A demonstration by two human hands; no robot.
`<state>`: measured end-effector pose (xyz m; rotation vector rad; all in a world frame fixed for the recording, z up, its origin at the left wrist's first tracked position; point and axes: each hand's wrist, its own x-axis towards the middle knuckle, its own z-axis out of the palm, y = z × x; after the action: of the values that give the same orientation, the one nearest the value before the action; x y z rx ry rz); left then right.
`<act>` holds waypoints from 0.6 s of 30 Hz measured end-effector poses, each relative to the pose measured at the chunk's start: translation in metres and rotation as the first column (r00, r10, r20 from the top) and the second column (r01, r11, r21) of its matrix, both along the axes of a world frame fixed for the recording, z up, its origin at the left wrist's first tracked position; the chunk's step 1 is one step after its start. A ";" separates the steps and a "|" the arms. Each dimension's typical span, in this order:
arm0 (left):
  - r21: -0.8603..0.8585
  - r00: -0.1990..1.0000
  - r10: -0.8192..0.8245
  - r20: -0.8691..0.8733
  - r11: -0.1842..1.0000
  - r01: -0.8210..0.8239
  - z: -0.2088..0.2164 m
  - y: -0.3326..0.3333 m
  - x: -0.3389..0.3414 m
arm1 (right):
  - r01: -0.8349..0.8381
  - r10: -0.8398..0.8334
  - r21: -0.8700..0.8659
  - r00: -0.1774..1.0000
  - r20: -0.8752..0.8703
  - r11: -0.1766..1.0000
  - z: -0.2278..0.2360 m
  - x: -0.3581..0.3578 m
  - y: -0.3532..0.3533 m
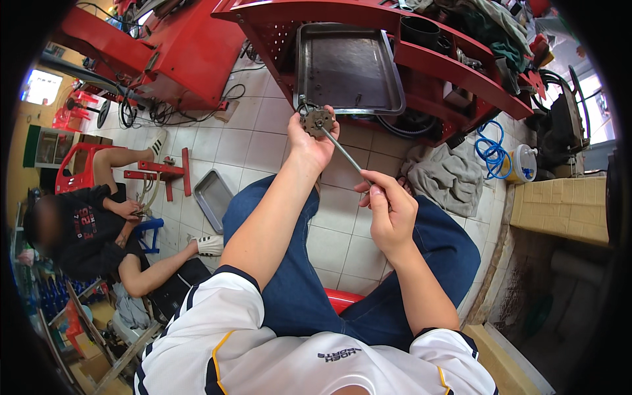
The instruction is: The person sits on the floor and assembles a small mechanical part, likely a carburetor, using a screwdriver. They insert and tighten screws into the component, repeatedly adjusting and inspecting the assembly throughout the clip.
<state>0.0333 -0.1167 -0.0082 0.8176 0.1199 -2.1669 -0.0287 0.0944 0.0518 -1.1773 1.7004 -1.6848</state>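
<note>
Metal gear [312,123] sits clasped in our left grip [311,146] at twelve o'clock; our right grip [393,212], at its five o'clock, holds a rod [345,153] that could slip if pushed off-centre.

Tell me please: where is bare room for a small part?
Bare tiles lie between the denim legs, nearer the body than the metal rod. The large tray looks mostly bare, with small dark bits toward its near end. Crowded: the right side, with gray cloth and blue hose, and the upper left, with black cables.
</note>
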 end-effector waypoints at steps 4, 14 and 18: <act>-0.005 0.999 -0.018 0.038 1.000 0.018 0.000 0.001 -0.001 | 0.000 0.000 0.010 1.000 -0.017 1.000 0.000 0.000 -0.001; -0.071 0.993 -0.047 0.104 0.996 0.055 0.003 0.002 -0.002 | 0.017 -0.019 0.023 0.998 0.065 1.000 -0.003 -0.001 -0.003; -0.103 0.993 -0.060 0.098 0.992 0.071 0.000 0.001 0.000 | 0.017 -0.019 0.041 0.999 0.047 0.999 0.000 -0.001 -0.002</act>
<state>0.0330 -0.1157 -0.0078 0.8718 -0.0711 -2.1711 -0.0294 0.0919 0.0514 -1.0982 1.7132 -1.6682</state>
